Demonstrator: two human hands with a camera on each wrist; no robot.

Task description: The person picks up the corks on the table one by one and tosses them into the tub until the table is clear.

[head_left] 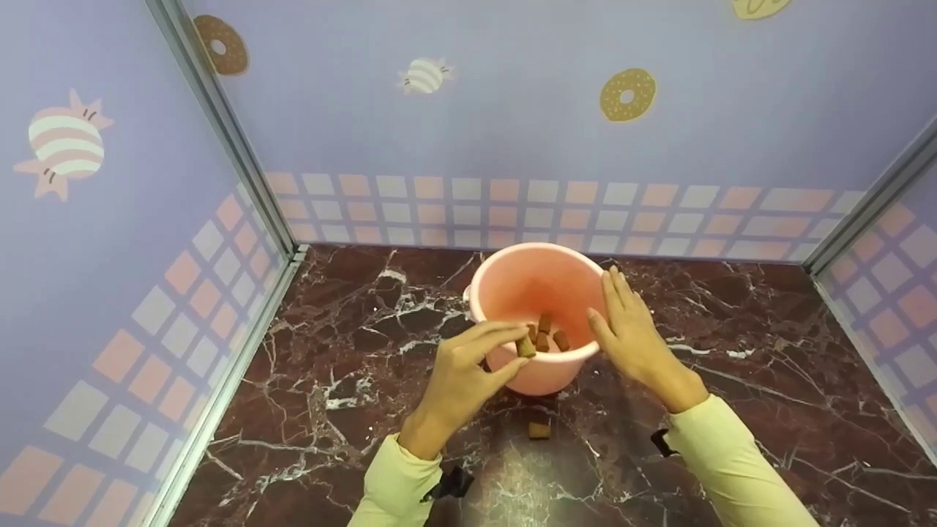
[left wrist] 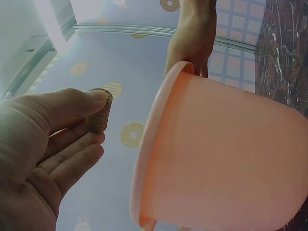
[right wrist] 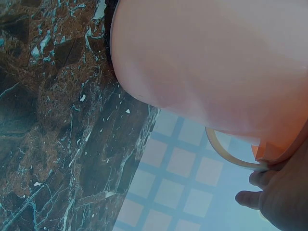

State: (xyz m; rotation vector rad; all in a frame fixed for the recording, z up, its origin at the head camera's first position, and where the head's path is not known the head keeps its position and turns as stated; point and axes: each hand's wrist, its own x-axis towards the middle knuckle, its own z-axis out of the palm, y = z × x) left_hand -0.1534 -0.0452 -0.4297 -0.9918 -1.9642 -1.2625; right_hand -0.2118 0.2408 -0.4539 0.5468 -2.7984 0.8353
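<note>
My left hand (head_left: 461,366) pinches a small brown cork (head_left: 525,345) between thumb and fingers, over the near left rim of a pink bucket (head_left: 538,375). The left wrist view shows this cork (left wrist: 99,111) to be tapered and speckled, held apart from the bucket wall (left wrist: 226,154). Several brown corks (head_left: 542,342) lie on the bucket's bottom. My right hand (head_left: 635,340) holds the bucket's right rim, the thumb towards the inside and the fingers along the outside. Another cork (head_left: 539,430) lies on the table in front of the bucket.
The bucket stands on a dark red marbled tabletop (head_left: 351,454). A light curved handle (right wrist: 228,156) hangs at the bucket's side. Purple panels (head_left: 512,139) with sweets and squares printed on them enclose the table at the back and both sides.
</note>
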